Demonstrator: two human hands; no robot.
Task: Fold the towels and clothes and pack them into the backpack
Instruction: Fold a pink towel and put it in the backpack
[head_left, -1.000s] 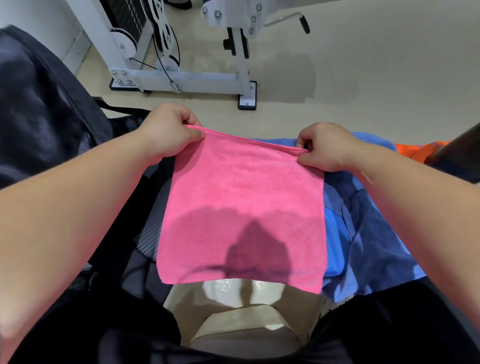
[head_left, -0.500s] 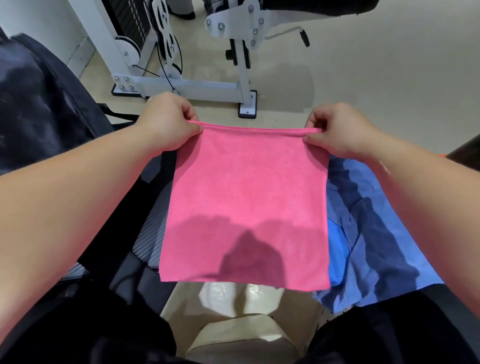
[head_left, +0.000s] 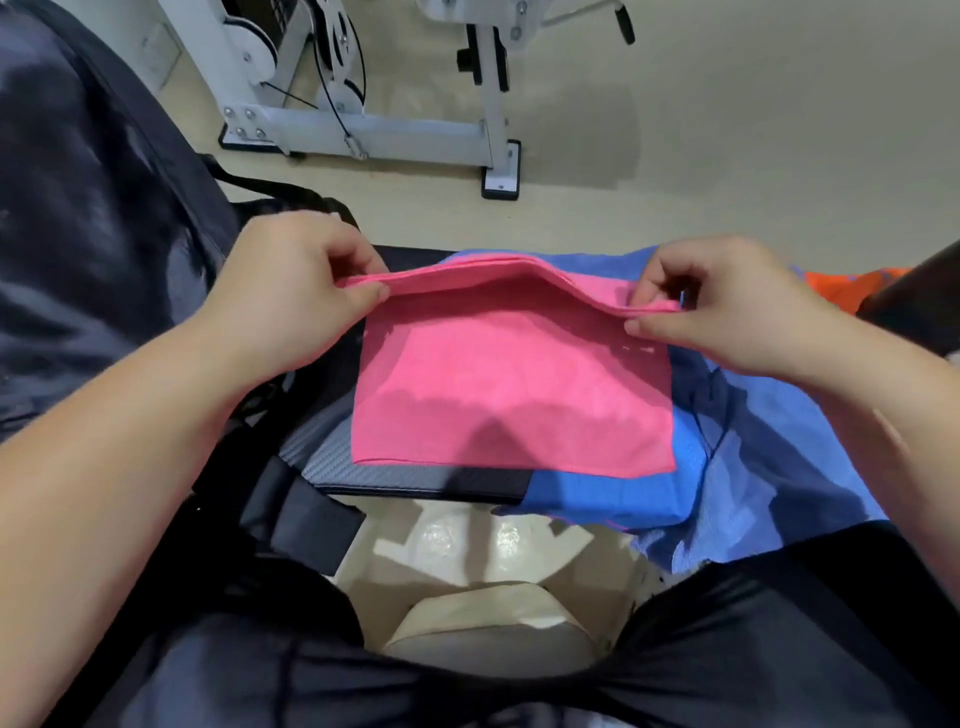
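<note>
A pink towel (head_left: 514, 384), doubled over along its top edge, fills the centre of the frame. Its lower part lies across a dark desk (head_left: 363, 470) and a blue garment (head_left: 753, 457) at the right. The left hand (head_left: 296, 280), at centre left, pinches the towel's top left corner between thumb and curled fingers. The right hand (head_left: 727, 306), at centre right, pinches the top right corner likewise. A dark backpack (head_left: 93, 208) occupies the upper left.
</note>
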